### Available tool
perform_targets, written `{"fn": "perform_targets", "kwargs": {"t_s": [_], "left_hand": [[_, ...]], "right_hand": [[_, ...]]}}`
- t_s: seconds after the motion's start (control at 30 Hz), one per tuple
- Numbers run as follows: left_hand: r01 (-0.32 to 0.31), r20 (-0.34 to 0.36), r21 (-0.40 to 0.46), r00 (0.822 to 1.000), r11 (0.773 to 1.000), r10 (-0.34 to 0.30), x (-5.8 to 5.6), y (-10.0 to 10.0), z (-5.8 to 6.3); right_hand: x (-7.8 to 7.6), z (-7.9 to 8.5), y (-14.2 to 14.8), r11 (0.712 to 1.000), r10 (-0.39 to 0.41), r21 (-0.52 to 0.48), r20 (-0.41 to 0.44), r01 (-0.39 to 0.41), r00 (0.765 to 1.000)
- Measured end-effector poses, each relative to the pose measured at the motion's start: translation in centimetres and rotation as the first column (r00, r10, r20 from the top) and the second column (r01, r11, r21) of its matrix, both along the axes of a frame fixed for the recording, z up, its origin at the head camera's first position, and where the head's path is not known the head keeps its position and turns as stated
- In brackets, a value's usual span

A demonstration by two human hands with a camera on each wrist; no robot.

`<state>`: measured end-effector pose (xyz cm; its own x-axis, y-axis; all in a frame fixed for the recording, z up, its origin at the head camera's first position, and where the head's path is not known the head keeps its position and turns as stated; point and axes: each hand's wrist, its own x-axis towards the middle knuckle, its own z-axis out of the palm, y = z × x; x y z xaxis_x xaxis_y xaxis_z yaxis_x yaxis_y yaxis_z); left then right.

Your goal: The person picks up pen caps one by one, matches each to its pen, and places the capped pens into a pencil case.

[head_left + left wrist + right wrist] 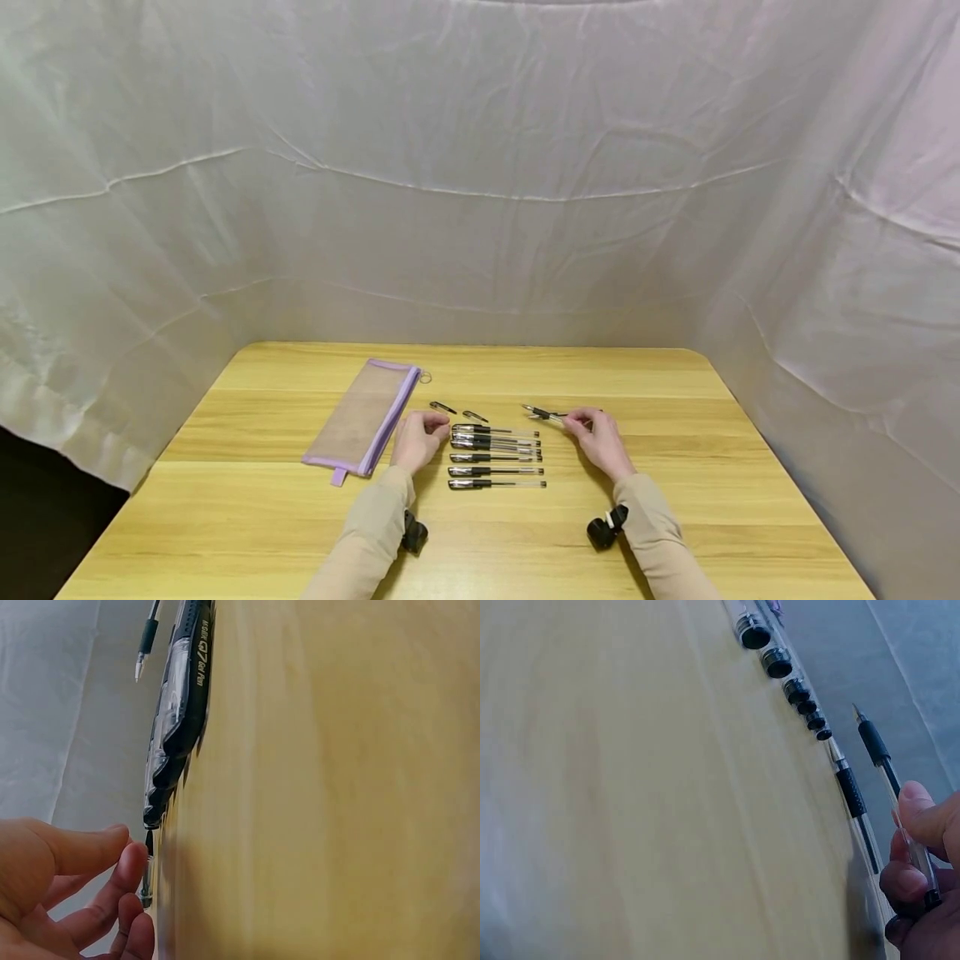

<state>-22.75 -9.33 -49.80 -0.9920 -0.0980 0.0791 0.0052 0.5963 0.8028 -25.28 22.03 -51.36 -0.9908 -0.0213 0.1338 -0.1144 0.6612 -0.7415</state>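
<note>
My right hand (596, 440) pinches an uncapped gel pen (891, 776) between thumb and fingers near its rear end, its tip aimed up and away from the palm. Beneath it a second uncapped pen (853, 796) lies on the table. My left hand (420, 440) is at the cap ends of a row of capped gel pens (480, 472), thumb and index finger close together with nothing seen between them. Two loose black pen caps with silver clips, the left cap (442, 407) and the right cap (476, 416), lie just beyond the row.
To the left of my left hand lies a flat mesh zip pouch (360, 412) with purple edging, a tab and a ring. The wooden table (720, 500) has pale cloth curtains (480, 233) hanging at its back and sides.
</note>
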Motion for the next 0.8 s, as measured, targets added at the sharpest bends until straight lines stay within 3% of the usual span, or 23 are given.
{"fn": "perform_targets", "kwargs": {"t_s": [0.13,0.27,0.5,0.8], "left_hand": [[-0.001,-0.006,0.005,1.000,1.000,0.001,-0.1,0.0,0.0],[0.018,0.010,0.023,1.000,1.000,-0.019,-0.5,0.0,0.0],[0.043,0.010,0.058,0.999,0.997,-0.044,-1.1,0.3,0.2],[0.082,-0.002,0.023,0.997,0.996,-0.082,-2.0,1.1,0.6]], "right_hand": [[0.1,0.2,-0.2,0.991,-0.020,-0.129,0.021,0.022,1.000],[0.2,0.5,-0.4,0.963,-0.044,-0.263,0.050,0.056,0.998],[0.5,0.5,-0.8,0.918,-0.042,-0.389,0.104,0.080,0.994],[0.6,0.7,-1.1,0.827,0.019,-0.556,0.175,0.083,0.984]]}}
